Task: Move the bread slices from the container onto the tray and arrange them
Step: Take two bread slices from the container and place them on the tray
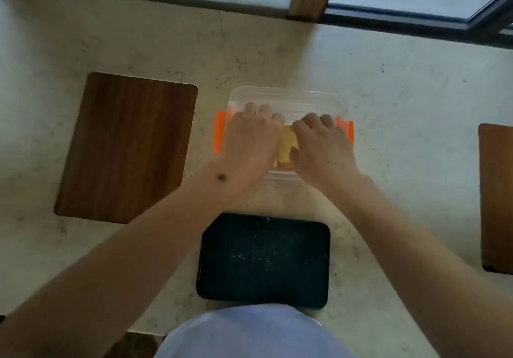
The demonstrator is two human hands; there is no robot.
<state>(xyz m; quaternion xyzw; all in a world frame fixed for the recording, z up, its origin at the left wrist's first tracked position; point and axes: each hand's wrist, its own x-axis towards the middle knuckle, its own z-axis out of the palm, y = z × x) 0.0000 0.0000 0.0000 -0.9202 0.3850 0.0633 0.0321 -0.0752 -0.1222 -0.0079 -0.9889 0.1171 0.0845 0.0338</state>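
Both forearms reach over black tray (263, 260), hands palm-down in container (283, 96).

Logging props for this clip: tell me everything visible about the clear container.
The clear container looks like a transparent plastic rectangular box with rounded corners and orange clips on its two short sides. It sits lidless and flat on the pale counter, just beyond the black tray. Yellowish bread slices lie inside, mostly hidden. The left hand and right hand both reach into it over the bread; their grip cannot be told.
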